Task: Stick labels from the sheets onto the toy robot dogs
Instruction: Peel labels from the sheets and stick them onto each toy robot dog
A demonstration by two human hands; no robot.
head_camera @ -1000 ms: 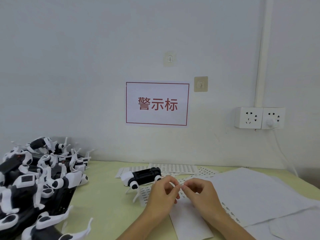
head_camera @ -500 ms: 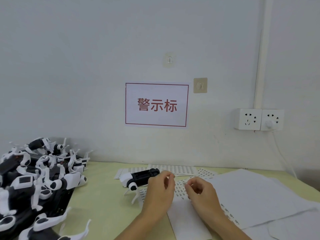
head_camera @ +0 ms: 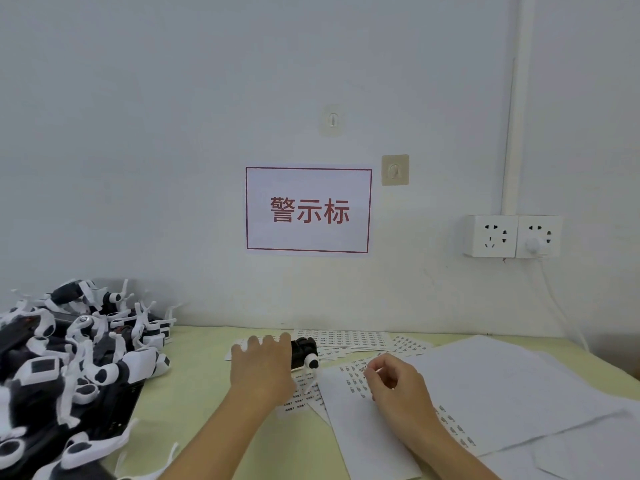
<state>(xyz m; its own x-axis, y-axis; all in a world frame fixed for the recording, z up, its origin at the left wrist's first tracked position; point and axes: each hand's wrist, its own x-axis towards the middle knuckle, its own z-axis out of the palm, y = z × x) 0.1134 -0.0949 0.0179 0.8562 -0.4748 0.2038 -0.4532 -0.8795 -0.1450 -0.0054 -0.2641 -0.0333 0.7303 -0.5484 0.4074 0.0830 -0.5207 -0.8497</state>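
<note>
A black and white toy robot dog lies on the pale green table, on top of label sheets. My left hand lies over the dog's left part with fingers spread and fairly straight; the thumb is hidden. To its right, my right hand hovers over another label sheet. Its fingers are curled, and thumb and forefinger pinch a small white label.
A big pile of toy robot dogs fills the table's left side. Plain white paper sheets cover the right side. On the wall behind are a red-bordered sign and a double socket with a cable hanging down.
My hands were together, both pinching at a label. The left hand has since moved left and forward onto the dog, while the right hand stayed put with the label.
</note>
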